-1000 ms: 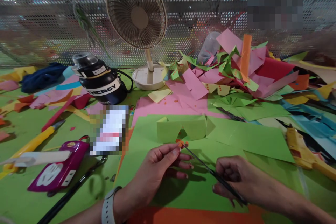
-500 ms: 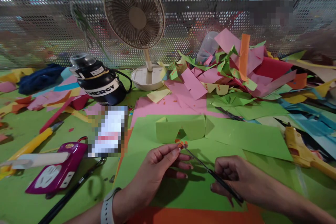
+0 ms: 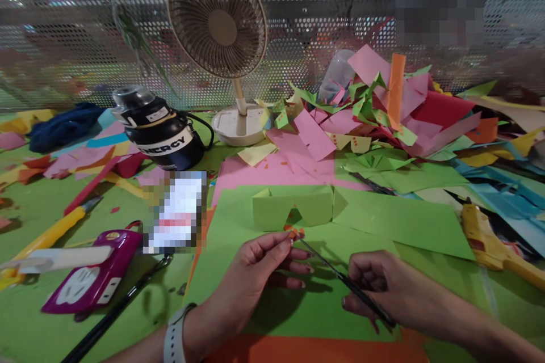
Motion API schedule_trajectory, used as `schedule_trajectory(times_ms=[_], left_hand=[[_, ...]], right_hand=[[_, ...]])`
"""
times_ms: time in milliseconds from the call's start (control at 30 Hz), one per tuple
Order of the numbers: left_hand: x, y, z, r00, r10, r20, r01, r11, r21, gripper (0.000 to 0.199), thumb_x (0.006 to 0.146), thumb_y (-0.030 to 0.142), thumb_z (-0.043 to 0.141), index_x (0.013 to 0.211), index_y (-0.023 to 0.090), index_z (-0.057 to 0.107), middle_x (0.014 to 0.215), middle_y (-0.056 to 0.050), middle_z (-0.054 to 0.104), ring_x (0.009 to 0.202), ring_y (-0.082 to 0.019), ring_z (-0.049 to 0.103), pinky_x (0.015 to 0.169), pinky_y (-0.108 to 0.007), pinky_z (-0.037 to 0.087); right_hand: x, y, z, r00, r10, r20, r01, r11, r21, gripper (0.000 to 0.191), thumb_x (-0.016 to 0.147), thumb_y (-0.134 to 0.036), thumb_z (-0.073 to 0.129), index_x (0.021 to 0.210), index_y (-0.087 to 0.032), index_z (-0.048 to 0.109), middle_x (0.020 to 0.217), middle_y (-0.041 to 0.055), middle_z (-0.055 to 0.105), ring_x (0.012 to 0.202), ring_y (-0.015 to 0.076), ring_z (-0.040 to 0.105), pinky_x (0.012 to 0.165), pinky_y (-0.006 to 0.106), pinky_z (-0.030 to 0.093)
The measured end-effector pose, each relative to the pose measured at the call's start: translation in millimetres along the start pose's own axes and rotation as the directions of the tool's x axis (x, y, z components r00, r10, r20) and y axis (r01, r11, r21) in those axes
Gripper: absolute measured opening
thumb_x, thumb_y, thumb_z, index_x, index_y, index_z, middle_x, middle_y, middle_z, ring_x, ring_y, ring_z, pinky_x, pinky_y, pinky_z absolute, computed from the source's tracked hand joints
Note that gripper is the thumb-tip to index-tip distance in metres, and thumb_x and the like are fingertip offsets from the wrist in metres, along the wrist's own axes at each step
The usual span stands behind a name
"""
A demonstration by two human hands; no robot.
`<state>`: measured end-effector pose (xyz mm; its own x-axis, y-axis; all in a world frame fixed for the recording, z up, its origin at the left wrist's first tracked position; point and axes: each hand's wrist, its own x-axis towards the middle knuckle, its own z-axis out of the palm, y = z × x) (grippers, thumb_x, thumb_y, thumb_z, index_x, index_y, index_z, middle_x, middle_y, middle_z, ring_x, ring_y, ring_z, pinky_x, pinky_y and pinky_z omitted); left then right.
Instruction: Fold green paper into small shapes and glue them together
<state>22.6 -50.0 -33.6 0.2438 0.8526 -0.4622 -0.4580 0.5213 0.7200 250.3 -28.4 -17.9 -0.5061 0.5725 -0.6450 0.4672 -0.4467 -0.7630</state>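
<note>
Between thumb and forefinger, my left hand [image 3: 259, 264] pinches a small orange paper cutout [image 3: 297, 232]; its other fingers are stretched out below. My right hand [image 3: 374, 283] grips black-handled scissors [image 3: 361, 295], seen edge-on. Their thin metal blades point up and left, the tip at the orange piece; whether it touches cannot be told. Just beyond the fingertips stands a folded light-green paper strip [image 3: 272, 210] with a notch in its lower edge, its long tail [image 3: 400, 224] running right. Under both hands lie green paper sheets [image 3: 323, 317].
A yellow glue gun [image 3: 481, 238] lies at right. On the left are a purple device [image 3: 106, 255], a blurred phone [image 3: 179, 210], a yellow-handled cutter [image 3: 55, 238] and a dark bottle [image 3: 166, 136]. Behind stand a fan [image 3: 223, 28] and a heap of paper scraps [image 3: 366, 108].
Almost nothing differs. Both hands, the scissors and the orange piece keep their places; the camera view has shifted very slightly.
</note>
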Motion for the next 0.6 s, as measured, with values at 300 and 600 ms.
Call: schedule_trajectory(times_ms=[300, 600], left_hand=[[0.3, -1.5, -1.0, 1.000, 0.003, 0.008, -0.003, 1.000, 0.018, 0.019, 0.082, 0.031, 0.070, 0.096, 0.019, 0.071, 0.086, -0.004, 0.075, 0.072, -0.014, 0.071, 0.061, -0.021, 0.056], [-1.2, 0.2, 0.1, 1.000, -0.004, -0.015, 0.004, 1.000, 0.000, 0.021, 0.080, 0.033, 0.072, 0.093, 0.017, 0.070, 0.086, -0.006, 0.076, 0.072, -0.015, 0.071, 0.060, -0.022, 0.056]], right_hand=[[0.5, -1.3, 0.7, 1.000, -0.012, -0.009, 0.011, 1.000, -0.014, 0.039, 0.069, -0.037, 0.078, 0.064, -0.018, 0.044, 0.050, -0.0087, 0.047, 0.044, 0.0035, 0.039, 0.041, 0.014, 0.031], [1.5, 2.0, -1.4, 0.999, -0.013, -0.029, 0.014, 1.000, 0.017, 0.041, 0.068, -0.044, 0.077, 0.064, -0.019, 0.045, 0.051, -0.0085, 0.046, 0.044, 0.0044, 0.042, 0.041, 0.015, 0.032]])
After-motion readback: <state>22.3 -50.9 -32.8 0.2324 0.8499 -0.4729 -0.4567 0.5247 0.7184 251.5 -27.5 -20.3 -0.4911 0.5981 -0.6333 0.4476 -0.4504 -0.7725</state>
